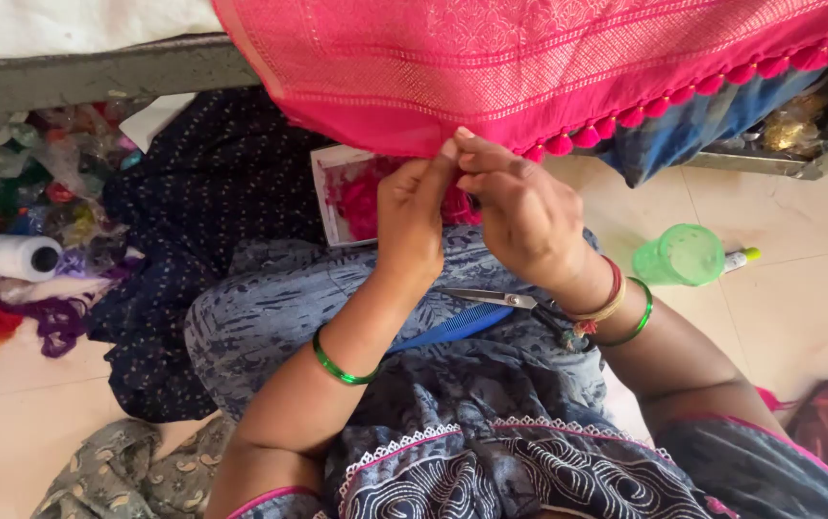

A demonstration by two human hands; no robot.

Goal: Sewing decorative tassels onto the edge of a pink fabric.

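Both hands, left point(412, 219) and right point(524, 219), pinch the pink cloth point(529, 67) hem beside its pompoms point(560, 144); soft, limp, best held at the edge.

Floor's pale beige tile point(798, 317). Sitting right on it: a green plastic cup point(680, 255) with a small white bottle point(741, 258) just beside it, dark dotted cloth point(193, 221), grey patterned fabric point(121, 471), and a white thread cone point(5, 256) among bright scraps point(10, 322).

Both hands point(412, 216) point(526, 219) together, fingers point(452, 154) pinched
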